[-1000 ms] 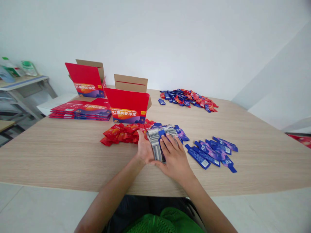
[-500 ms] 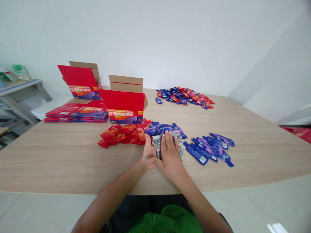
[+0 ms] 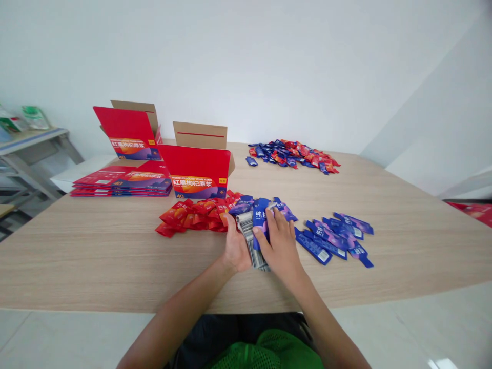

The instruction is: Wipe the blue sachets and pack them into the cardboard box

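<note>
Right hand (image 3: 282, 242) has slid aside, baring blue sachet (image 3: 260, 218); hands (image 3: 236, 247) clasp striped cloth (image 3: 246, 224) (well inside table edge (image 3: 96, 308)).

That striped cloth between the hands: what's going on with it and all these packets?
The person's left hand is against the left side of the striped cloth, and a blue packet lies over the cloth. The right hand is on the packet's right side, its thumb across the front. Just beyond are red packets, in front of a box with flaps raised. Loose blue packets lie to the right, and a mixed pile farther back.
</note>
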Available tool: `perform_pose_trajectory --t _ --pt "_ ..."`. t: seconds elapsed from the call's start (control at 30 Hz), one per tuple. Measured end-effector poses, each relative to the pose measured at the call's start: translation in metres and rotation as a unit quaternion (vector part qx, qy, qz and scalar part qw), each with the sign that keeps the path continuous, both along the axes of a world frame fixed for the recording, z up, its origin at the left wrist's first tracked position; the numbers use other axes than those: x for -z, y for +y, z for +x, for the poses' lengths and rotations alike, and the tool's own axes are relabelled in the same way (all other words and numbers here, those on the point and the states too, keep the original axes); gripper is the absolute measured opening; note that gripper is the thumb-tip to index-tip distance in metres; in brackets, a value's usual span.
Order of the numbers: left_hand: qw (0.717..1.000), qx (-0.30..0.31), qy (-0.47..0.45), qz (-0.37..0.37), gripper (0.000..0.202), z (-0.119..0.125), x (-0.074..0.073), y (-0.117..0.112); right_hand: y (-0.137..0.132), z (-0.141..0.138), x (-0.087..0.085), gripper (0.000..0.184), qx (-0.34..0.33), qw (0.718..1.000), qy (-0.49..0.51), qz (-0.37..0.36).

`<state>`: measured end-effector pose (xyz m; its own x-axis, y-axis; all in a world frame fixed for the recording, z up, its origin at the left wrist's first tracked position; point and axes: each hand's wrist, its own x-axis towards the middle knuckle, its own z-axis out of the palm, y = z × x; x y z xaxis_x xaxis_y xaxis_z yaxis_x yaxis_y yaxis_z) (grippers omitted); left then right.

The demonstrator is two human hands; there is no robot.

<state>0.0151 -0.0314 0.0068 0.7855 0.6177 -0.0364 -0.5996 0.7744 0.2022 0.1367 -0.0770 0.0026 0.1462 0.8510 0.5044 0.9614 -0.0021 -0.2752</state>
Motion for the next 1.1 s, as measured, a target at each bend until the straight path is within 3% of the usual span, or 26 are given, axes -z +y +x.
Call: perform_pose_trajectory --t 0.2,0.47,0.7,0.87,1.0,1.1 --pt "1.0 0.001 0.013 -0.006 0.102 0.004 -0.002 -0.008 0.0 0.001 0.004 0.051 0.024 0.999 0.02 -0.036" --pt "0.999 -0.005 0.018 -0.042 0.108 -0.001 -0.001 0.001 -0.004 -0.019 -0.001 0.052 0.03 0.994 -0.101 0.043" --pt "0.999 0.015 0.008 -0.031 0.118 -0.002 -0.003 0.004 -0.026 -0.014 0.002 0.052 -0.008 0.99 -0.127 0.065" --pt "0.999 0.042 -0.009 -0.016 0.119 -0.004 0.003 0.007 -0.041 -0.01 0.009 0.053 -0.022 0.988 -0.118 0.101" --pt "0.997 0.07 -0.01 0.001 0.116 -0.003 0.008 0.004 -0.027 -0.007 0.0 0.044 0.008 0.988 -0.093 0.122" --pt "0.997 0.081 0.004 0.009 0.114 -0.002 0.012 0.003 -0.007 -0.003 -0.011 0.048 0.029 0.988 -0.059 0.137"
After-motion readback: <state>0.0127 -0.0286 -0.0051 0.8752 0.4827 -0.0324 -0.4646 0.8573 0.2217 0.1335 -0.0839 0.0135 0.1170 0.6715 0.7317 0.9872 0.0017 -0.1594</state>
